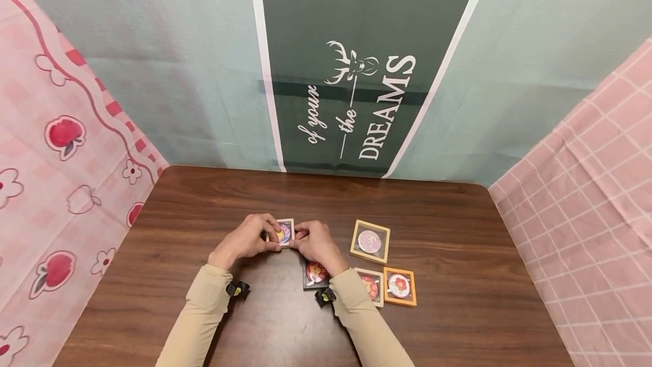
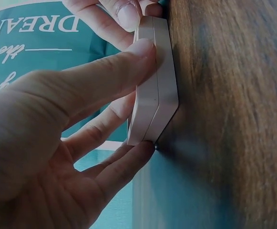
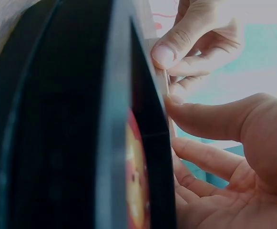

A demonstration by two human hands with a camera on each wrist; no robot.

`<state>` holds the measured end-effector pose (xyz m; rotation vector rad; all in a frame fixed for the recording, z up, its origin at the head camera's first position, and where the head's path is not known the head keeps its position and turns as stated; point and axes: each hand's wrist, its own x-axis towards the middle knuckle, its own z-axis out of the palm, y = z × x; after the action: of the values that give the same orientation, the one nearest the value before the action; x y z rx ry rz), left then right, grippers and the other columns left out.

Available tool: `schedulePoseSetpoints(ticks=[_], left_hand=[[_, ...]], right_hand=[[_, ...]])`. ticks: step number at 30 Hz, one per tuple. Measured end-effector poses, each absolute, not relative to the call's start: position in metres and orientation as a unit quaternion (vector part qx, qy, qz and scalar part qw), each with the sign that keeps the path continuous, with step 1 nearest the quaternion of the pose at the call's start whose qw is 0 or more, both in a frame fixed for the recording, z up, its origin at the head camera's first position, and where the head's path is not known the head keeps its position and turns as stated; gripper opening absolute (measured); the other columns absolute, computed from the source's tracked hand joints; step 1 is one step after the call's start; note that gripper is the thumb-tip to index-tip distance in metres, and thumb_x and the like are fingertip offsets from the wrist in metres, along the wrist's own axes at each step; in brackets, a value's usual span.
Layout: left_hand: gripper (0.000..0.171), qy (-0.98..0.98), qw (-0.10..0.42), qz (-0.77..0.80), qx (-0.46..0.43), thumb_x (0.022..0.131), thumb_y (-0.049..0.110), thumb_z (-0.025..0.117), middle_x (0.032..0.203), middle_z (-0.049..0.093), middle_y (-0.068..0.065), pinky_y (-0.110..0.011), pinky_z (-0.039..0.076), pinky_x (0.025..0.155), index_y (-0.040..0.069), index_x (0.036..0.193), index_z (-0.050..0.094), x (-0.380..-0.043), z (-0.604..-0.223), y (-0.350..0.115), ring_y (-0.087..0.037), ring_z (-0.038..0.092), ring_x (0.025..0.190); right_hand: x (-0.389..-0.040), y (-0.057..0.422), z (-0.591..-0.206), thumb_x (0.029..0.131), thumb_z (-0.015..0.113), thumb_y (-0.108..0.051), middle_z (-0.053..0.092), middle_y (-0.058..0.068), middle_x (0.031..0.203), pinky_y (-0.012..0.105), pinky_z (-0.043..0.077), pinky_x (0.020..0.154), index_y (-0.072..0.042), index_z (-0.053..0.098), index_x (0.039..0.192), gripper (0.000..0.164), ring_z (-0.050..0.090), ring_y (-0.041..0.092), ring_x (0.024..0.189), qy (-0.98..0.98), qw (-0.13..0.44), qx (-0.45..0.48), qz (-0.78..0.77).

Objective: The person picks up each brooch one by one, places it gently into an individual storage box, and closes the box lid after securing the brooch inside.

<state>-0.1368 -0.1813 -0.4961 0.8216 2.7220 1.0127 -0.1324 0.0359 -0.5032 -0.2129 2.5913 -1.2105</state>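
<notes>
A small white-edged display frame with a round purple and yellow piece inside lies on the table between my two hands. My left hand grips its left side, the thumb on the near edge and fingers on the face and far side. At the right side, my right hand pinches the edge between thumb and fingers. The left wrist view shows the frame's side with a thin seam along it, close to the wood. Beneath my right wrist sits a black display frame with a red round piece, partly covered.
On the right lie a yellow frame with a pink disc, a cream frame partly behind my right sleeve, and an orange frame with a red flower. The brown table meets hanging cloths at its back and sides.
</notes>
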Motion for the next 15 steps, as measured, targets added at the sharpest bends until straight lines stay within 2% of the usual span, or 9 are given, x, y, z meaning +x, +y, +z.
schedulePoseSetpoints(ticks=[4,7,11,15], left_hand=[[0.014,0.902,0.065,0.333,0.266,0.083,0.010,0.093,0.103,0.073,-0.003,-0.040,0.058,0.089,0.013,0.082,0.079,-0.136,-0.495,-0.180,-0.020,0.068,0.099],[0.018,0.908,0.064,0.324,0.257,0.083,0.013,0.093,0.104,0.073,-0.004,-0.040,0.058,0.087,0.010,0.092,0.078,-0.135,-0.493,-0.179,-0.021,0.068,0.098],[0.023,0.923,0.042,0.304,0.233,0.086,0.019,0.091,0.108,0.074,-0.006,-0.043,0.057,0.090,0.008,0.101,0.077,-0.132,-0.489,-0.179,-0.024,0.068,0.101],[0.029,0.932,-0.016,0.300,0.202,0.094,0.025,0.083,0.122,0.071,-0.010,-0.054,0.052,0.104,0.005,0.114,0.075,-0.132,-0.486,-0.178,-0.034,0.066,0.116]], right_hand=[[-0.131,0.038,-0.502,0.090,0.086,-0.016,0.076,0.002,0.092,0.023,0.056,0.070,-0.001,0.077,0.120,0.035,0.069,0.004,0.076,0.893,0.127,-0.100,-0.419],[-0.130,0.045,-0.497,0.093,0.083,-0.018,0.076,0.007,0.099,0.028,0.059,0.075,0.000,0.075,0.123,0.037,0.073,0.011,0.084,0.899,0.108,-0.138,-0.402],[-0.126,0.064,-0.485,0.097,0.079,-0.028,0.074,0.013,0.117,0.041,0.060,0.092,-0.002,0.071,0.134,0.046,0.073,0.025,0.105,0.918,0.073,-0.184,-0.345],[-0.123,0.094,-0.476,0.100,0.074,-0.040,0.065,0.018,0.141,0.053,0.049,0.112,-0.004,0.066,0.141,0.055,0.063,0.038,0.131,0.940,0.034,-0.215,-0.261]])
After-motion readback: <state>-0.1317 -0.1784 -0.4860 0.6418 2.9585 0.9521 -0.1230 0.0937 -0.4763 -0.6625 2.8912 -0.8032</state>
